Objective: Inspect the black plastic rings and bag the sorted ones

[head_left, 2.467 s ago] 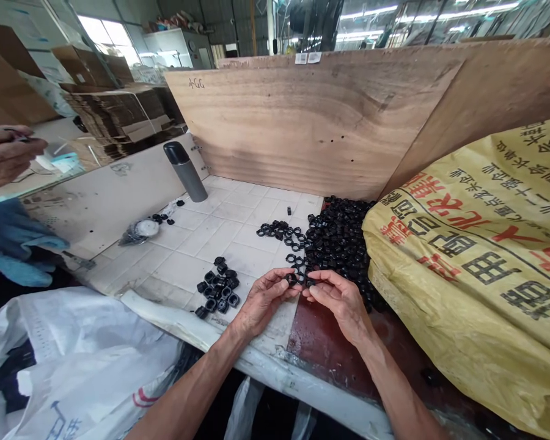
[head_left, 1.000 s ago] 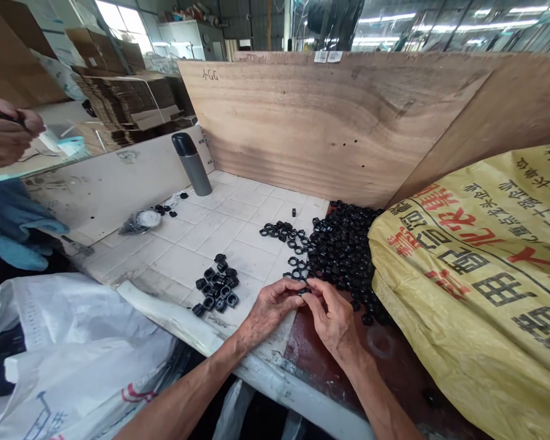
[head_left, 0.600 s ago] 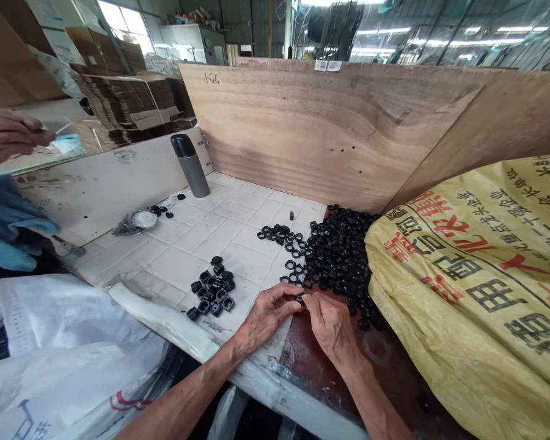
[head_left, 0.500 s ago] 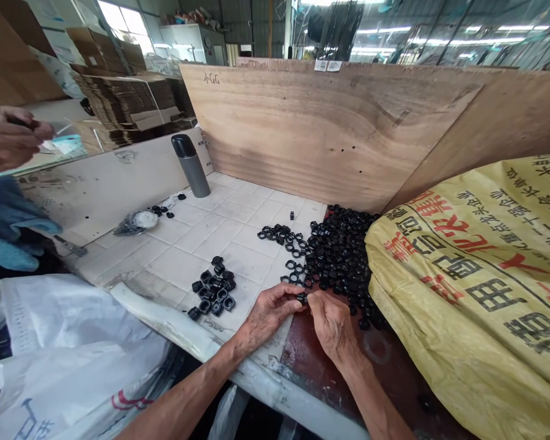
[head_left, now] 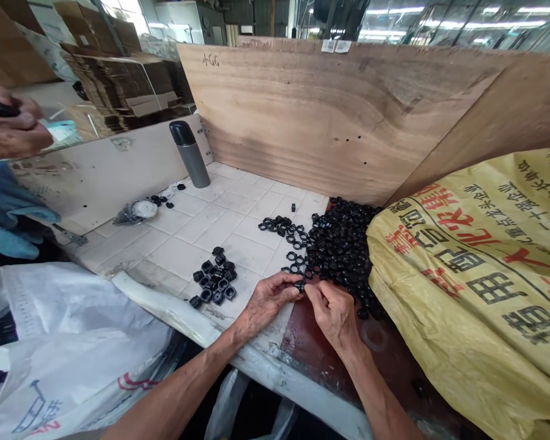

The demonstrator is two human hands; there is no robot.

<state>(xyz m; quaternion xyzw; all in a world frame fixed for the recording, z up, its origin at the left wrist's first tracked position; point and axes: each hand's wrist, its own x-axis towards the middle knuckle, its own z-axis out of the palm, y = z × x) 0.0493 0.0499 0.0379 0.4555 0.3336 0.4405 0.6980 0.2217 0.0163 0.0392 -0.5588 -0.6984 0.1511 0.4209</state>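
Between the fingertips of my left hand (head_left: 272, 298) is a small black plastic ring (head_left: 300, 285), pinched near the table's front edge. My right hand (head_left: 332, 308) meets it from the other side, thumb and forefinger closed against the ring; whether it holds a separate small part is hidden. Just beyond my hands a large heap of black plastic rings (head_left: 343, 244) spreads over the dark red board, with loose rings (head_left: 297, 256) at its left side. A smaller cluster of black fittings (head_left: 216, 278) lies left of my left hand on the pale tiled surface.
A grey thermos (head_left: 190, 156) stands at the back left, near a plastic bag (head_left: 135, 211). A yellow sack (head_left: 462, 263) bulges on the right. Plywood (head_left: 330, 116) walls the back. A white sack (head_left: 68, 342) sits front left. Another person's hands (head_left: 9, 125) hold something black at far left.
The view has tipped slightly downward. My hands stay together at the black ring, with the right fingers a little shifted. The other person's hands have turned, showing more of a black object.
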